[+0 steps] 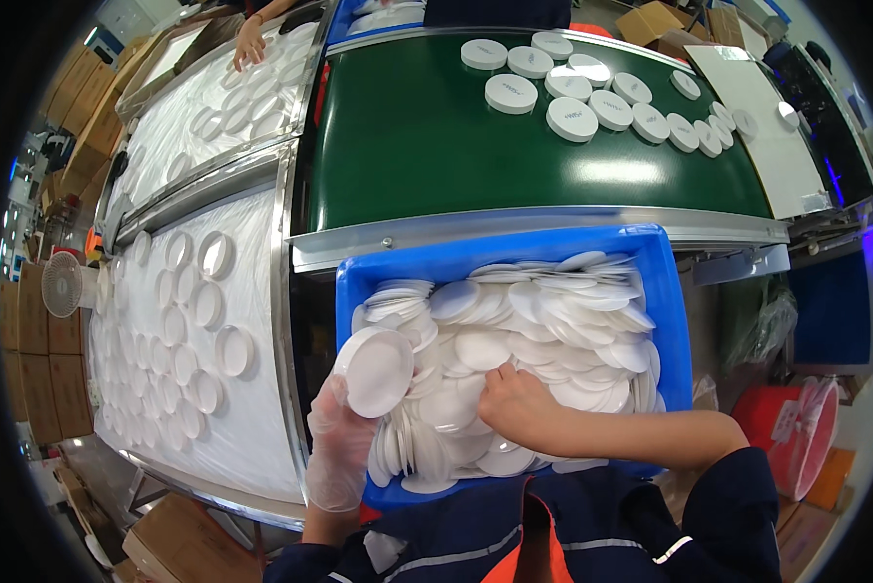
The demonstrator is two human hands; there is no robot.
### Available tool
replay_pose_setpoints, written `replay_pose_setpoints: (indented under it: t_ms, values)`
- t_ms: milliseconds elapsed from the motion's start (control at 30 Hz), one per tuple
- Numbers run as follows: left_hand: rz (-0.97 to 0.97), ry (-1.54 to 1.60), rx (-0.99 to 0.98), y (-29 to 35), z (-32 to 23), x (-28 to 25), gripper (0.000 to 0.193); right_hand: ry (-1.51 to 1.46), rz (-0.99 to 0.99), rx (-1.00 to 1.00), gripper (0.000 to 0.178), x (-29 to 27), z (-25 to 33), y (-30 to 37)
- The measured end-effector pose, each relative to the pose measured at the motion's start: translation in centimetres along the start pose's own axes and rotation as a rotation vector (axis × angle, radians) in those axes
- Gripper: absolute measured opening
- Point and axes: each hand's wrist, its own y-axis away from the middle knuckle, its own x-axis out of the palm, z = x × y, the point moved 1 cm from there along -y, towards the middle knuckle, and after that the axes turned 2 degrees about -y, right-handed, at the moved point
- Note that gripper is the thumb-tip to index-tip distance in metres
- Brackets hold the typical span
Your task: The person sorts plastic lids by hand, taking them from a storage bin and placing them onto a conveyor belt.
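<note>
The gloved left hand (344, 437) pinches a shallow white round plastic lid (376, 371) by its lower rim, open face up. The bare right hand (516, 406), grip curled shut, seems to pick at thin white liner discs (514, 350) heaped in the blue plastic crate (675, 321); light, slippery, best lifted edgewise.

A white round lid (376, 371) is sitting tilted, hollow side up, over the left edge of a blue bin (675, 321). Thin white discs (514, 350) are lying heaped and overlapping inside the bin, some flat, some standing on edge.
</note>
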Motion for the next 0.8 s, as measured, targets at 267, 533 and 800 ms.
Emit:
replay_pose_setpoints:
  t_ms: [267, 533, 800]
  values:
    - [0.045, 0.012, -0.016, 0.2, 0.5, -0.2, 0.081, 0.038, 0.025, 0.04, 0.014, -0.3, 0.5, -0.4]
    - [0.059, 0.053, 0.007, 0.7, 0.6, -0.5, 0.08, -0.004, 0.141, -0.013, 0.011, -0.6, -0.3, -0.7]
    - [0.048, 0.05, 0.028, 1.3, 0.7, -1.1, 0.079, 0.194, 0.146, -0.104, 0.017, -1.2, 1.0, -0.4]
